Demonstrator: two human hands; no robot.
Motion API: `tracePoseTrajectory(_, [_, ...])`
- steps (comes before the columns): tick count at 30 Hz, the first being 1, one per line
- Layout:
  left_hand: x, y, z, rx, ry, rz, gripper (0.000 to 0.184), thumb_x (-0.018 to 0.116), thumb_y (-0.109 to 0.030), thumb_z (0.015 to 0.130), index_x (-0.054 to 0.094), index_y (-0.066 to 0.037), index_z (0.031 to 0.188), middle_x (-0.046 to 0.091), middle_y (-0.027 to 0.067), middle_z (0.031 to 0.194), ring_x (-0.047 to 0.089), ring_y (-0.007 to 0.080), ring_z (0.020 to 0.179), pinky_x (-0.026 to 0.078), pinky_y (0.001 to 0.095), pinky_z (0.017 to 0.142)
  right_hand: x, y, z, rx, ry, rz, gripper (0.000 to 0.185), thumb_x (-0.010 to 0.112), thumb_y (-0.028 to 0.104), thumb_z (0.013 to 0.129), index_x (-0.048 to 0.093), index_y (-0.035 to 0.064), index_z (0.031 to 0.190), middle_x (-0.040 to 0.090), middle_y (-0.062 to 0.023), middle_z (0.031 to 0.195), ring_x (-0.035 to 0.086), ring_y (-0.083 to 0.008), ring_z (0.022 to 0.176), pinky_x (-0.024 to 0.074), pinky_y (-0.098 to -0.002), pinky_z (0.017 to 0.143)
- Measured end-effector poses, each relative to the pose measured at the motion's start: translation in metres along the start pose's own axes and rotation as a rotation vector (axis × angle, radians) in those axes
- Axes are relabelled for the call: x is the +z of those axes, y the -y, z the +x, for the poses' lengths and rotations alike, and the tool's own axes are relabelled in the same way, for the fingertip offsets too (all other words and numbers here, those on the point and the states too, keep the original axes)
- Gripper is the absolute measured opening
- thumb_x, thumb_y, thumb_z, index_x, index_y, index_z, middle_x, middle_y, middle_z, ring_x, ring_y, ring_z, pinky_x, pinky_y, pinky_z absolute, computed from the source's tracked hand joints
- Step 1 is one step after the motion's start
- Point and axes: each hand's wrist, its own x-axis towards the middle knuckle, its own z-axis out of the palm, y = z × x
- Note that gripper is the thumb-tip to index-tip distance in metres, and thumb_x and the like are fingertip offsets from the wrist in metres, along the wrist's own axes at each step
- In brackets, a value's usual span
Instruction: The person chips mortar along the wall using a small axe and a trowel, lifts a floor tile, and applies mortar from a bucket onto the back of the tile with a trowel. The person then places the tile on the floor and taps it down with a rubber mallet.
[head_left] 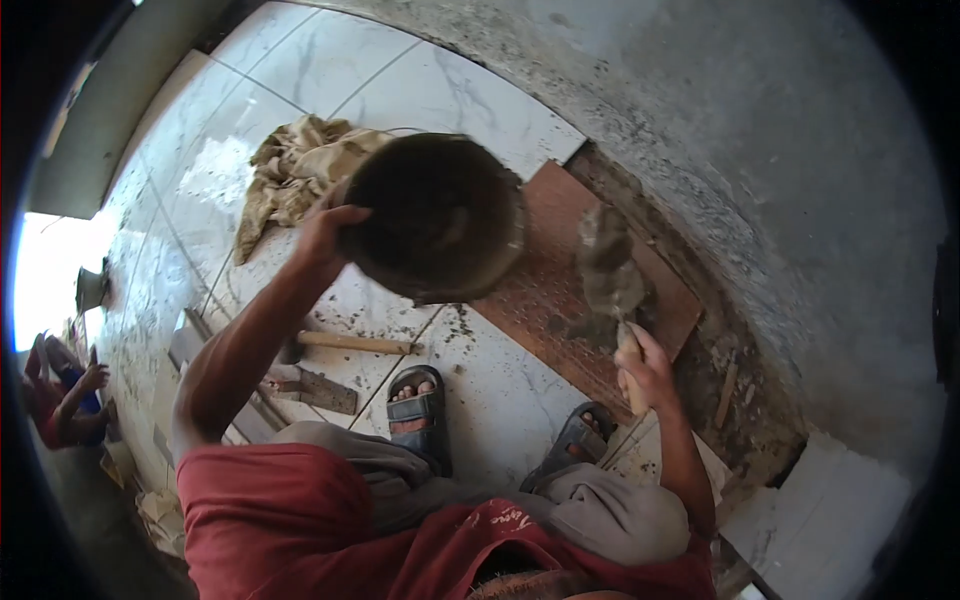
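Note:
My left hand (332, 232) grips the rim of a dark round bucket (435, 220), which is tilted so that its inside faces me. My right hand (648, 368) is closed round the wooden handle of a trowel (632, 375). Grey mortar (610, 262) covers the trowel's blade, whose edges I cannot make out. Beneath both lies a reddish-brown tile (550, 335), its ridged back up and smeared with mortar in places. The bucket hides the tile's left part.
A crumpled, dirty cloth (290, 165) lies on white floor tiles (480, 95) behind the bucket. A hammer (355, 343) and a metal-bladed tool (325, 390) rest near my left foot. A rough wall (800, 200) borders the right side. Another person (70, 400) is at far left.

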Motion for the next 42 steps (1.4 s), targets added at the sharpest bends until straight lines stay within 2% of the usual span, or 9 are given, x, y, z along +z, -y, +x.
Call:
tracePoseTrajectory(4, [-0.049,-0.005,-0.046,0.077,-0.251,0.021,0.057,0.056,0.003,0.073,0.045,0.002,0.129,0.057,0.0146,0.121,0.055,0.0270,0.113,0.043,0.0383,0.101,-0.008,-0.050,0.037,-0.288,-0.264,-0.853,0.057,0.061,0.010,0.081,0.042,-0.0016,0.133,0.064,-0.0223,0.092,0.064,-0.0380,0.081,0.0509,-0.0435,0.069])
tracePoseTrajectory(7, [-0.072,-0.001,-0.076,0.120,-0.264,-0.029,0.056,0.056,0.002,0.073,0.047,0.002,0.128,0.057,0.0139,0.122,0.056,0.0271,0.112,0.044,0.0384,0.101,-0.003,-0.073,0.051,-0.384,-0.279,-0.920,0.055,0.060,0.010,0.080,0.042,0.0012,0.131,0.061,-0.0285,0.099,0.056,-0.0477,0.099,0.0469,-0.0505,0.081])
tracePoseTrajectory(10, [-0.112,0.010,-0.092,0.069,-0.429,-0.077,0.055,0.056,0.001,0.074,0.048,0.001,0.128,0.057,0.0133,0.121,0.057,0.0264,0.110,0.045,0.0380,0.100,0.014,-0.083,0.049,-0.167,-0.361,-1.025,0.054,0.064,0.013,0.080,0.038,0.0015,0.126,0.060,-0.0320,0.093,0.057,-0.0505,0.089,0.0465,-0.0536,0.072])
tracePoseTrajectory(13, [-0.148,0.020,-0.091,0.045,-0.479,-0.095,0.054,0.056,0.000,0.075,0.048,-0.001,0.129,0.058,0.0132,0.120,0.058,0.0257,0.108,0.045,0.0377,0.099,0.015,-0.048,0.052,0.157,-0.283,-1.016,0.052,0.062,0.011,0.080,0.035,0.0036,0.123,0.059,-0.0325,0.091,0.057,-0.0506,0.089,0.0456,-0.0549,0.071])
tracePoseTrajectory(26, [-0.176,-0.039,-0.055,-0.303,-0.230,0.177,0.051,0.057,-0.004,0.083,0.045,-0.006,0.132,0.055,0.0087,0.126,0.053,0.0233,0.116,0.043,0.0428,0.099,-0.016,-0.024,0.031,0.231,-0.201,-1.219,0.049,0.059,0.017,0.083,0.035,0.0008,0.123,0.061,-0.0313,0.092,0.061,-0.0472,0.084,0.0475,-0.0533,0.066])
tracePoseTrajectory(30, [-0.218,-0.040,-0.073,-0.521,-0.410,0.348,0.047,0.057,-0.017,0.090,0.042,-0.016,0.135,0.053,0.0027,0.126,0.051,0.0218,0.116,0.044,0.0453,0.093,-0.018,-0.023,0.025,0.299,-0.235,-1.169,0.052,0.059,0.018,0.083,0.035,0.0009,0.125,0.061,-0.0314,0.092,0.061,-0.0470,0.084,0.0480,-0.0524,0.067])
tracePoseTrajectory(38, [-0.238,-0.005,-0.096,-0.176,0.129,-0.179,0.066,0.036,-0.059,0.094,0.036,-0.013,0.142,0.042,0.0098,0.143,0.041,0.0295,0.129,0.037,0.0539,0.103,-0.060,-0.020,-0.036,0.044,-0.401,-0.986,0.057,0.059,0.027,0.085,0.039,-0.0021,0.130,0.057,-0.0327,0.110,0.060,-0.0446,0.093,0.0487,-0.0460,0.078])
tracePoseTrajectory(40, [-0.228,0.012,-0.115,-0.112,0.065,-0.246,0.075,0.031,-0.066,0.091,0.035,-0.010,0.142,0.040,0.0112,0.145,0.040,0.0313,0.130,0.034,0.0551,0.105,-0.065,-0.016,-0.039,0.102,-0.411,-1.022,0.060,0.059,0.030,0.086,0.041,-0.0020,0.133,0.058,-0.0289,0.112,0.063,-0.0377,0.091,0.0487,-0.0424,0.082])
tracePoseTrajectory(42, [-0.223,0.032,-0.133,-0.110,-0.441,-0.371,0.075,0.034,-0.065,0.091,0.037,-0.008,0.140,0.046,0.0133,0.139,0.044,0.0314,0.126,0.041,0.0522,0.101,-0.056,-0.003,-0.033,0.511,-0.411,-0.546,0.065,0.058,0.034,0.088,0.035,-0.0013,0.138,0.059,-0.0242,0.115,0.063,-0.0322,0.089,0.0492,-0.0412,0.083])
